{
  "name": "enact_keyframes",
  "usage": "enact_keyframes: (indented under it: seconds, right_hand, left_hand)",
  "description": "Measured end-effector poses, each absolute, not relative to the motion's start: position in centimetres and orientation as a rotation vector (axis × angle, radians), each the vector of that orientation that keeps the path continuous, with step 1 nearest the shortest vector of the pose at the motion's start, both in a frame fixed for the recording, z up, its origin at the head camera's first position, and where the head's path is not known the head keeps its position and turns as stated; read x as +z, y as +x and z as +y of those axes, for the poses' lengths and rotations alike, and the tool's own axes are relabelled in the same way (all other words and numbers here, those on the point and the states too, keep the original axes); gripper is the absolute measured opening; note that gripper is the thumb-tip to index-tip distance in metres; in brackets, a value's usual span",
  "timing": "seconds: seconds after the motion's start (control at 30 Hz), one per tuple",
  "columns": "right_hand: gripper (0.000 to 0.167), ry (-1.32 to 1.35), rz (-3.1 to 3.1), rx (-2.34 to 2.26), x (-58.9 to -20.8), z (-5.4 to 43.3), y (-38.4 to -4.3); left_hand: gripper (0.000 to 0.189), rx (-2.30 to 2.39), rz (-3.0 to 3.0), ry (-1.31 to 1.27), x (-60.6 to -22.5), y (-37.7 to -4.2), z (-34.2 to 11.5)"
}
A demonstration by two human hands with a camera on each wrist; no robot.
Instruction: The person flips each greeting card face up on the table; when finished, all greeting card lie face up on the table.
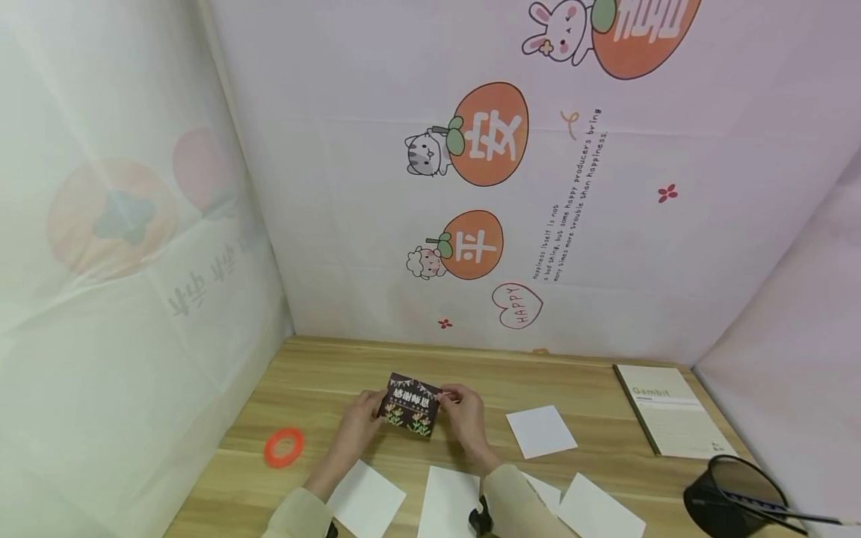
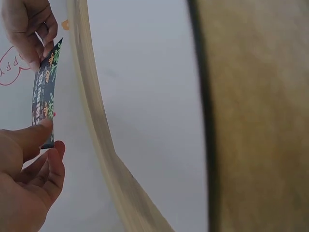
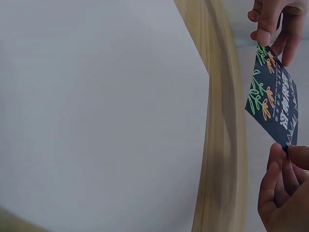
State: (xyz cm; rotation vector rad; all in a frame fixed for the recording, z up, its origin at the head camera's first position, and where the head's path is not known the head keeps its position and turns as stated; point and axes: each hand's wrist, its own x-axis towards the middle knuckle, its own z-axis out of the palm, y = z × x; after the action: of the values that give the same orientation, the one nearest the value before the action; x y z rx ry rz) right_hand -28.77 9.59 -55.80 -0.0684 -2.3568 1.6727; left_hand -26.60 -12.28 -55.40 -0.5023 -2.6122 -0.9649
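A small dark card [image 1: 412, 409] with white lettering, bunting and green-orange flowers is held up between both hands above the wooden table, its printed face showing. My left hand [image 1: 358, 427] pinches its left edge; in the left wrist view the thumb [image 2: 41, 129] lies across the printed face. At the upper right corner, my right hand [image 1: 467, 418] grips the card between thumb and fingertips. The right wrist view shows the card [image 3: 275, 94] tilted, with the right hand [image 3: 285, 193] at its lower corner and the left hand [image 3: 280, 21] at its upper one.
An orange-red ring-shaped roll [image 1: 283, 447] lies left of the left hand. Several white paper sheets [image 1: 541, 431] are spread across the wooden table [image 1: 323, 373]. A notebook [image 1: 676, 411] and a black pen holder [image 1: 706, 497] stand at the right. Printed cloth walls [image 1: 377, 299] enclose the table.
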Motion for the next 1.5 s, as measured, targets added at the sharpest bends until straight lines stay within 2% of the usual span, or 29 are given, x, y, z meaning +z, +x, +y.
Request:
enact_keyframes:
  seconds: [0.23,0.47,1.33,1.5]
  right_hand:
    - [0.020,-0.128,-2.341,1.685,-55.9,9.4,-29.1]
    - [0.021,-0.177,-2.321,1.746,-55.8,9.1,-29.5]
    - [0.038,-0.012,-2.598,1.704,-56.3,8.5,-31.7]
    - [0.042,0.060,-2.686,1.549,-56.5,8.0,-31.8]
  left_hand:
    - [0.058,-0.940,-2.618,-0.580,-55.6,-26.8,-12.1]
    - [0.050,-0.899,-2.638,-0.596,-55.4,-27.2,-12.2]
    - [0.033,-0.317,-2.768,-0.549,-56.7,-28.6,-11.9]
    - [0.027,-0.275,-2.780,-0.547,-56.7,-28.6,-11.8]
